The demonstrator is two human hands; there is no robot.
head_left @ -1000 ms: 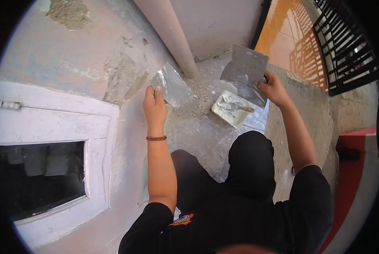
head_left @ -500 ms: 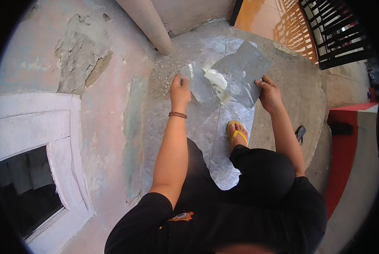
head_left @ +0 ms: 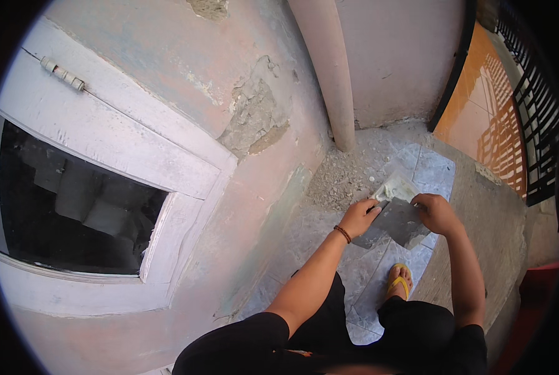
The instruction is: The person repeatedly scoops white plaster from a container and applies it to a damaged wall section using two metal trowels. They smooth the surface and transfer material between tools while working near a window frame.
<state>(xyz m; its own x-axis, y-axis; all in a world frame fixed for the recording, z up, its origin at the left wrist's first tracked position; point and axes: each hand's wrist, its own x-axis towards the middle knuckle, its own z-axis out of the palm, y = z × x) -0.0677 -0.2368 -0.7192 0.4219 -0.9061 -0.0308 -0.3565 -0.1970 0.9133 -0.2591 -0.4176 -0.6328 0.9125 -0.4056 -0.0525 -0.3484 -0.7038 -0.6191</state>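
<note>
My left hand [head_left: 361, 217] is closed on a thin grey sheet [head_left: 368, 238], which shows mostly below the fingers. In my right hand [head_left: 439, 214] is a second flat grey sheet [head_left: 400, 224] with pale smears, pinched at its right edge. The two sheets overlap or lie very close together; whether they touch I cannot tell. Just beyond them, low over or on the floor, is a pale container or sheet with white paste [head_left: 397, 187], partly hidden by the grey sheet and my right hand.
On the left, a painted wall has a rough grey patch [head_left: 257, 112] and a white-framed window [head_left: 192, 169]. A pipe [head_left: 336, 94] meets the floor beside loose rubble [head_left: 337, 181]. My foot in a yellow flip-flop [head_left: 399, 282] stands on marbled tiles. A black railing [head_left: 532, 106] is far right.
My view has swung left toward the wall and window. My hands have come closer together, and the sheets that were held side by side now overlap in view.
</note>
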